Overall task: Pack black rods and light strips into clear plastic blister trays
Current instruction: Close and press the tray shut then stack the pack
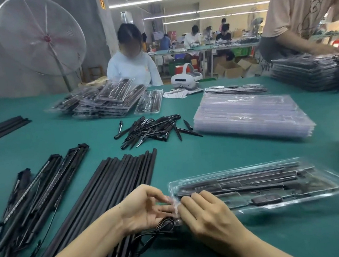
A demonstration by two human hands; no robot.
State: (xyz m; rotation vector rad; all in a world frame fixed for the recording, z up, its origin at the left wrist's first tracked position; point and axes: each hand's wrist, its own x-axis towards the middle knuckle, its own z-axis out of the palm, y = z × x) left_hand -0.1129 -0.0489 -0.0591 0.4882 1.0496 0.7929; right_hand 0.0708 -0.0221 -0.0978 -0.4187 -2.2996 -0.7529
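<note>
A clear blister tray (260,187) filled with black rods and parts lies on the green table in front of me. My left hand (145,208) and my right hand (207,214) both pinch the tray's near left end. A black cable (164,226) curls under my left palm. A row of long black rods (118,186) lies to the left of the tray. Light strips with cords (35,196) are heaped further left.
A pile of short black spikes (154,130) lies mid-table. Empty clear trays (251,115) are stacked to the right, packed trays (103,101) at the back and far right (313,75). A white headset (186,79) sits at the far edge. Other people work around the table.
</note>
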